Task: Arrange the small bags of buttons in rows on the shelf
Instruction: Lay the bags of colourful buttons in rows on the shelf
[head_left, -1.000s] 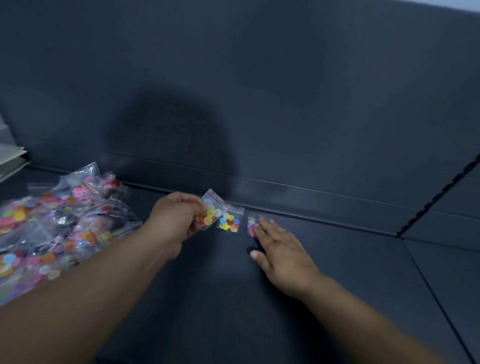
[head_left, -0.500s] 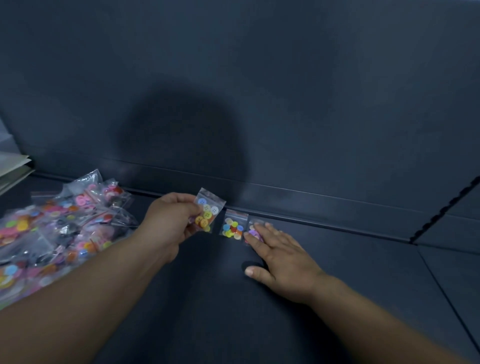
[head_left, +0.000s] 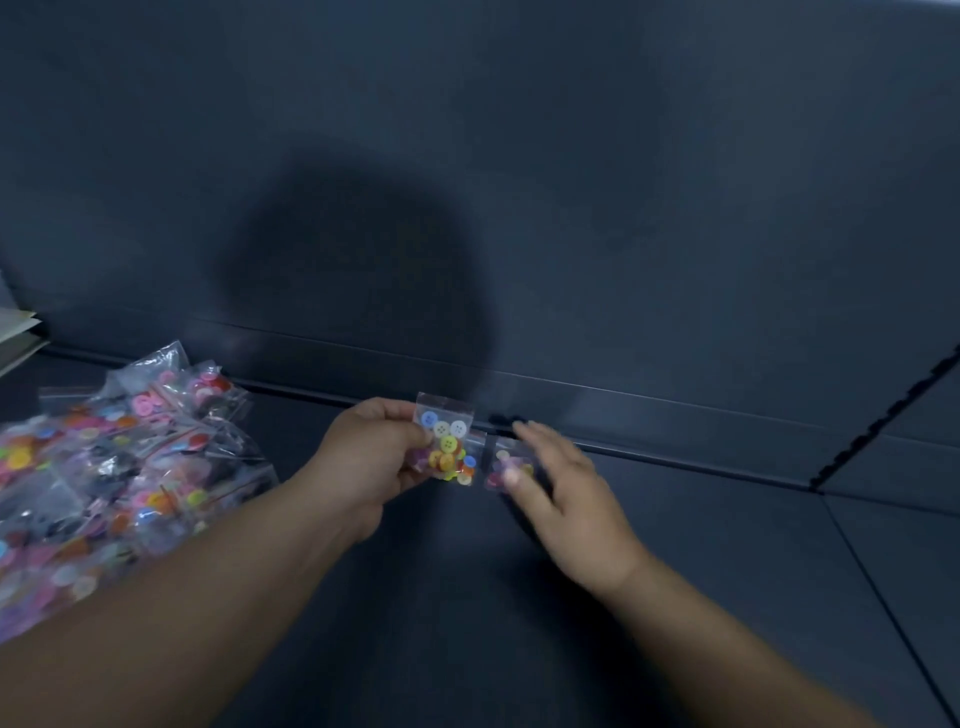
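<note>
My left hand (head_left: 366, 462) pinches a small clear bag of coloured buttons (head_left: 445, 435) and holds it upright above the dark shelf (head_left: 467, 597). It half hides a second bag (head_left: 470, 462) that lies on the shelf by the back ledge. A third small bag (head_left: 503, 465) lies to the right of it. My right hand (head_left: 563, 499) has straight fingers, and its thumb rests on that third bag.
A big heap of button bags (head_left: 109, 467) covers the shelf on the left. A pale flat object (head_left: 15, 332) pokes in at the far left edge. The back wall and its ledge (head_left: 675, 415) run behind the bags. A seam (head_left: 883, 587) divides the shelf at right.
My left hand has brought its bag to the right, over the middle bag. My right hand has slid right and back, its thumb now on the rightmost bag.
</note>
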